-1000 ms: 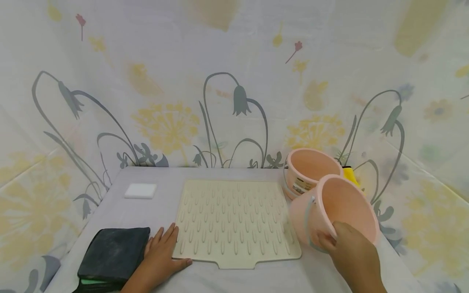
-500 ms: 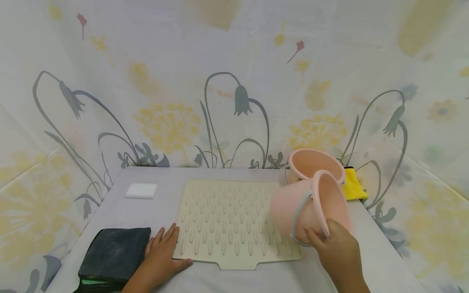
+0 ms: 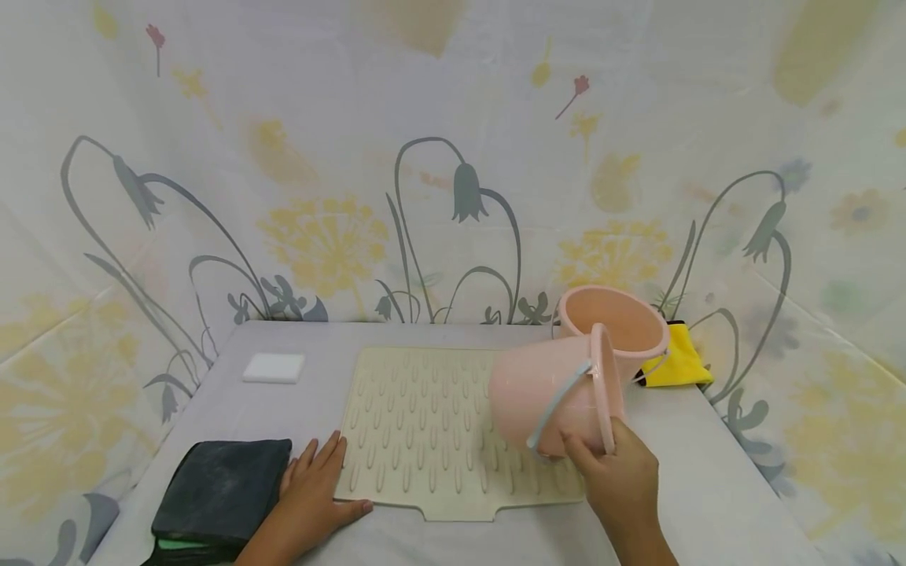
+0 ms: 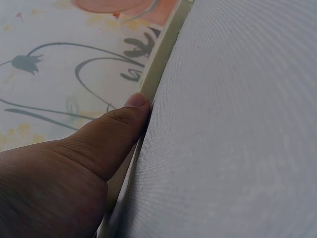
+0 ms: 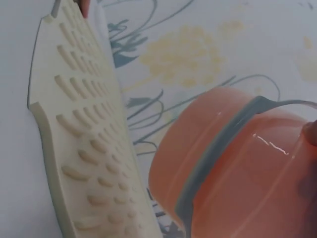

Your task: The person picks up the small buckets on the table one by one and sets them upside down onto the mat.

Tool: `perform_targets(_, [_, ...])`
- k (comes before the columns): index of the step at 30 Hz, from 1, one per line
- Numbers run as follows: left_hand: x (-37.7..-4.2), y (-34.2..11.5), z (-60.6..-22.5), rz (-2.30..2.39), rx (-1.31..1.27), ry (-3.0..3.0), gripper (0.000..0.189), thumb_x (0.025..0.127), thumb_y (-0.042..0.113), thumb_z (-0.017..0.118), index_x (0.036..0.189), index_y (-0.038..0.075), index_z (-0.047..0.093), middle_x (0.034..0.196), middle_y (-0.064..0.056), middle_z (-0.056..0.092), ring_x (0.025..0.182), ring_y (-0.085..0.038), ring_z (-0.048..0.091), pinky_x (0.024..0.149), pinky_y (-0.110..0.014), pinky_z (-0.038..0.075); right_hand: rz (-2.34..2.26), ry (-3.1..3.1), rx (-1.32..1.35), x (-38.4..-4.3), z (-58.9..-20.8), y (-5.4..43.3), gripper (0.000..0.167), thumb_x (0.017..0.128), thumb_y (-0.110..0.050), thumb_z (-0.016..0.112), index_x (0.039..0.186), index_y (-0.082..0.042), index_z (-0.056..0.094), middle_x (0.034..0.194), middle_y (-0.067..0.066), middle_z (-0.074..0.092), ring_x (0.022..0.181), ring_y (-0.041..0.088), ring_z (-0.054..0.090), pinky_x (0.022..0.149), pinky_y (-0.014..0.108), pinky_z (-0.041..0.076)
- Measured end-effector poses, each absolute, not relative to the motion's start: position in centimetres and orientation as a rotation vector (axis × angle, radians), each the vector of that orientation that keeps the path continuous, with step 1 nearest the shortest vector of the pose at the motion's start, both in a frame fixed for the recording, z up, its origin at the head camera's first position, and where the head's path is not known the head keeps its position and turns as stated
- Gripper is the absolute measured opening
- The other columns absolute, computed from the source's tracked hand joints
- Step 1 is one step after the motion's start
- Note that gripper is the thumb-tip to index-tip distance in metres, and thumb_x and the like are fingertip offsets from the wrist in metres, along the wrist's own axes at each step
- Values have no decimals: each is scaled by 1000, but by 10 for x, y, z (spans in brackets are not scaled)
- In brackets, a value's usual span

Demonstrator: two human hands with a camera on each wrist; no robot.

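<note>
My right hand point(image 3: 623, 487) grips the rim of a pale pink bucket point(image 3: 541, 385) with a grey-blue handle. The bucket is tipped sideways over the right part of a cream board point(image 3: 403, 424), its mouth turned to the right. Rows of raised ridges cover the board, and a tab juts from its front edge. I cannot see whether anything leaves the bucket. At the board's front left corner my left hand point(image 3: 311, 495) lies with straight fingers, touching the edge. The left wrist view shows its thumb point(image 4: 121, 124) against the board's side.
A second pink bucket point(image 3: 626, 318) stands upright at the back right, beside a yellow cloth point(image 3: 675, 358) with black trim. A white block point(image 3: 274, 368) lies at the back left. Left of my left hand is a dark folded item point(image 3: 222, 487). A flowered curtain point(image 3: 340, 141) hangs behind.
My right hand has carried the bucket leftward over the board and tipped it further onto its side. More of the yellow cloth shows. The left hand has stayed put.
</note>
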State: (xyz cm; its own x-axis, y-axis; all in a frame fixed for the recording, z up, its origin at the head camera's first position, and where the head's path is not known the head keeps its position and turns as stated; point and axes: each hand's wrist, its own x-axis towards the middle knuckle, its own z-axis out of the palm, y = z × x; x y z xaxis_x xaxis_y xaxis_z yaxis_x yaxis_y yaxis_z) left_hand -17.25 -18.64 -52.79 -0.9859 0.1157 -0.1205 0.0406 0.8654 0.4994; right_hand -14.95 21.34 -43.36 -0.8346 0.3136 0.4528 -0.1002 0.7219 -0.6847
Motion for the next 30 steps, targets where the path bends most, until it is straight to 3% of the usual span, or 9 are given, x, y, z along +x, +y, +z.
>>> perform_targets(4, [-172, -186, -526, 771, 125, 2893, 124, 71, 63, 89, 160, -4, 35, 169, -25, 29, 154, -59, 15, 115, -80, 9, 1129, -2378, -204, -154, -435, 204, 39, 86, -28, 87, 75, -4, 58, 58, -1, 51, 48, 9, 44, 43, 22, 40])
perform_targets(7, [-171, -186, -526, 770, 123, 2892, 123, 71, 63, 89, 160, -4, 35, 169, -24, 29, 154, -58, 15, 115, -80, 10, 1209, -2364, -224, -159, -438, 198, 37, 88, -31, 86, 87, -1, 66, 68, 4, 62, 54, 11, 51, 50, 22, 47])
perform_targets(15, [-172, -186, -526, 787, 113, 2872, 125, 71, 63, 89, 161, -4, 33, 170, -24, 27, 154, -58, 12, 115, -79, 8, 1387, -2334, -251, -169, -444, 184, 48, 89, -36, 85, 112, 4, 70, 92, 14, 73, 73, 16, 61, 63, 22, 53])
perform_targets(20, [-173, -186, -526, 784, 109, 2867, 125, 71, 63, 89, 160, -4, 34, 169, -25, 27, 154, -59, 12, 115, -79, 8, 1544, -2295, -273, -175, -446, 177, 47, 90, -36, 85, 110, 3, 68, 91, 13, 71, 76, 16, 62, 65, 23, 54])
perform_targets(30, [-172, -185, -525, 786, 95, 2861, 124, 72, 62, 90, 161, -4, 33, 170, -24, 27, 154, -59, 12, 115, -79, 8, 1896, -2155, -262, -183, -452, 155, 45, 94, -26, 81, 120, 5, 62, 113, 19, 71, 96, 18, 72, 80, 21, 59])
